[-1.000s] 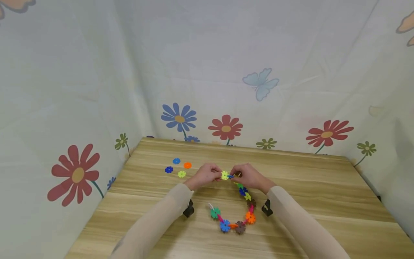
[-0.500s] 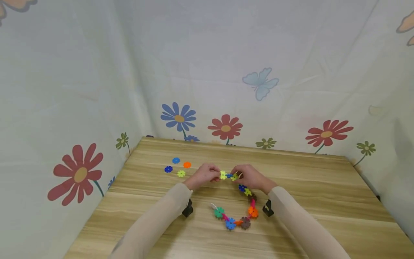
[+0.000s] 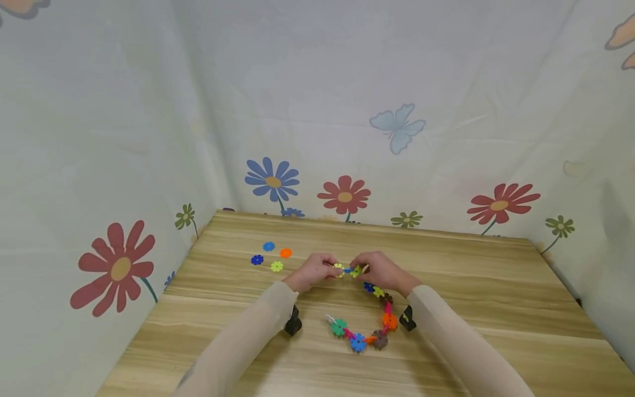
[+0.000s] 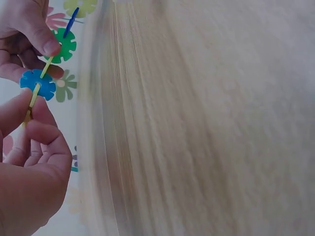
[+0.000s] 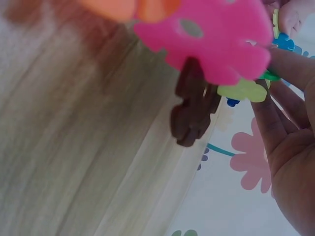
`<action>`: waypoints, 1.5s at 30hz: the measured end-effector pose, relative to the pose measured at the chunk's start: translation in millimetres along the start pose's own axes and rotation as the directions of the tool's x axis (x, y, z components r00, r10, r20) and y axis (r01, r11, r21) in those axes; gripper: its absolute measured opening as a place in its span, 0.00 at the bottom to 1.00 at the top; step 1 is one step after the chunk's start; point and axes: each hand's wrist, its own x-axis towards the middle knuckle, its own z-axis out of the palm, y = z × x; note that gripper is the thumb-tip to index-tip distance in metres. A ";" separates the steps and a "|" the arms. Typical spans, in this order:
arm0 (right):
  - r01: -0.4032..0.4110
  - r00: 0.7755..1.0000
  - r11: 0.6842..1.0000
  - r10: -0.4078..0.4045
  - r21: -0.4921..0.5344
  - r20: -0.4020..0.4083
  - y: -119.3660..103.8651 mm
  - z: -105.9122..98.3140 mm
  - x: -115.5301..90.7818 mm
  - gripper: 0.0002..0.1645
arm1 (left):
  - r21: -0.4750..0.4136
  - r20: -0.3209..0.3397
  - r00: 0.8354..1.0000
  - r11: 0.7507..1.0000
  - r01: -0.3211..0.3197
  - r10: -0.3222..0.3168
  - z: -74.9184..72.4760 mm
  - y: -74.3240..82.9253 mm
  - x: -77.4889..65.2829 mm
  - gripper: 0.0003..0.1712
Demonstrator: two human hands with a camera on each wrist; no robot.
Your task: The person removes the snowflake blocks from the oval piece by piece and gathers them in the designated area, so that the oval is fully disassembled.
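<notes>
A chain of interlocked plastic snowflake discs curves between my hands and down over the table. With thumb and fingertips my left hand (image 3: 316, 271) pinches the yellow disc (image 4: 33, 101) at the upper end. This disc slots into a blue disc (image 4: 38, 84). My right hand (image 3: 381, 270) grips the chain just beyond, by a yellow disc (image 3: 356, 271) and a green disc (image 4: 67, 46). From there the chain hangs through brown (image 5: 194, 105), pink (image 5: 216, 42) and orange (image 3: 389, 321) discs to a green disc (image 3: 339, 328) with a white piece (image 3: 329, 318) at its lower end.
Several loose discs lie on the wooden table (image 3: 471, 286) to the left: light blue (image 3: 269, 246), orange (image 3: 285, 253), dark blue (image 3: 257, 259) and yellow (image 3: 276, 266). A flower-printed curtain (image 3: 307, 138) stands behind the table and along both sides.
Both hands have shifted slightly left with the upper end of the chain. The lower part of the chain has swung to the right. The loose discs have stayed put.
</notes>
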 end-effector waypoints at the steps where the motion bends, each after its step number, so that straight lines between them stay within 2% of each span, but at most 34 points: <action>1: 0.003 1.000 1.000 -0.003 -0.003 0.002 -0.6 -0.3 0.0 0.14 | 0.004 -0.004 1.000 1.000 -0.007 0.007 0.0 -0.5 0.2 0.10; 7: 0.011 1.000 1.000 -0.011 -0.011 0.000 -3.8 -2.2 -0.3 0.13 | 0.030 -0.032 0.999 0.999 -0.036 0.037 0.4 3.0 -2.0 0.08; 17: 0.016 1.000 0.999 -0.016 -0.028 -0.001 -4.3 -2.5 0.5 0.13 | 0.069 -0.069 0.997 0.998 -0.013 0.018 1.9 10.4 -4.6 0.06; 21: 0.023 1.000 0.999 -0.024 -0.039 -0.004 -3.7 -2.9 -0.1 0.13 | 0.119 -0.100 0.995 0.993 0.001 0.011 2.0 12.3 -6.2 0.05; 25: -0.011 1.000 0.999 0.010 -0.048 -0.017 -2.4 -3.8 -1.4 0.13 | 0.171 -0.107 0.994 0.985 -0.005 0.023 -0.2 13.3 -7.7 0.06; 29: -0.053 0.998 0.997 0.052 -0.051 -0.026 -1.1 -5.5 -2.8 0.13 | 0.189 -0.099 0.995 0.982 -0.010 0.029 -7.2 13.1 -9.4 0.08; 36: -0.050 0.999 0.998 0.049 -0.046 -0.024 0.4 -8.5 -6.2 0.13 | 0.225 -0.085 0.996 0.974 -0.011 0.031 -25.7 15.3 -18.5 0.11; 41: -0.063 0.998 0.998 0.062 -0.031 -0.016 3.1 -8.2 -7.9 0.13 | 0.165 -0.077 0.996 0.986 -0.032 0.046 -37.5 15.1 -24.4 0.14; 45: -0.063 0.998 0.997 0.063 -0.034 -0.023 5.7 -6.7 -7.8 0.13 | 0.152 -0.114 0.992 0.988 -0.029 0.047 -45.6 10.5 -24.1 0.13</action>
